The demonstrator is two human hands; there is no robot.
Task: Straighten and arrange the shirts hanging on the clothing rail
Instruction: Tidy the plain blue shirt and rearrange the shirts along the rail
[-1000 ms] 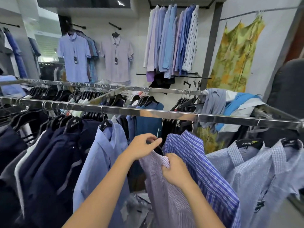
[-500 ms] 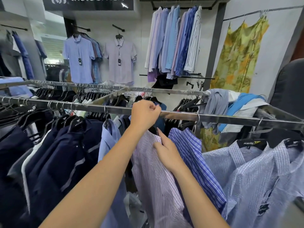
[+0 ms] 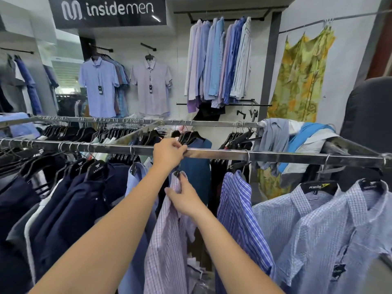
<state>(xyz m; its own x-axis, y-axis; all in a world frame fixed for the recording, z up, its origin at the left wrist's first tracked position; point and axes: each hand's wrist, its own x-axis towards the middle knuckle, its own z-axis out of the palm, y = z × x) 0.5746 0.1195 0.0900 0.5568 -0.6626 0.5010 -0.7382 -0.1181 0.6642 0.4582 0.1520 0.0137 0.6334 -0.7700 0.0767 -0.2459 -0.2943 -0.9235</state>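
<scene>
At the middle of the near clothing rail, the left hand has its fingertips bunched together on the bar's top edge. It appears to pinch the hook of a hanger, though the hook itself is hidden under the fingers. Just below, the right hand has its fingers curled tight on the collar of the lilac checked shirt. That shirt hangs between a pale blue shirt on its left and a blue striped shirt on its right. The step looks like seating this shirt squarely and setting its spacing. To do it well, I judge the upper hand should guide the hook along the bar while the lower hand holds the collar centred on the hanger, so the shoulders do not slip off one side. A gap lies toward the striped shirt, so sliding there risks little, but tugging the fabric downward could tilt the hanger or pull the neckline askew
</scene>
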